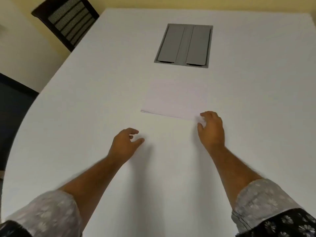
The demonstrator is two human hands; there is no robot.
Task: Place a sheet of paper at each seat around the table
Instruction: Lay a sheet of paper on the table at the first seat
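while both arms stretch forward over a white worktop (68, 117), a thin stack of paper (174, 98) lies flat near its middle, just in front of a grey hatch (183, 46) set flush into the surface. the stack's near edge shows several sheets lying slightly fanned. the right hand (211, 129) hovers at the stack's near right corner, fingers loosely curled and thumb apart, its fingertips (203, 114) at the paper's edge; whether they touch the sheets cannot be told, and nothing is gripped. the left hand (125, 142) sits lower and to the left, apart from the stack, its fingers relaxed and slightly spread above the bare surface, holding nothing. both forearms are bare up to rolled, pale floral sleeves (261, 200), with a darker flowered fabric showing at the lower corners. the hatch has two closed flaps side by side with a narrow strip between them. a dark chair (68, 23) with a slatted mesh back stands at the worktop's far left corner, against a pale yellow wall (25, 48). the picture is slightly blurred around the hands.
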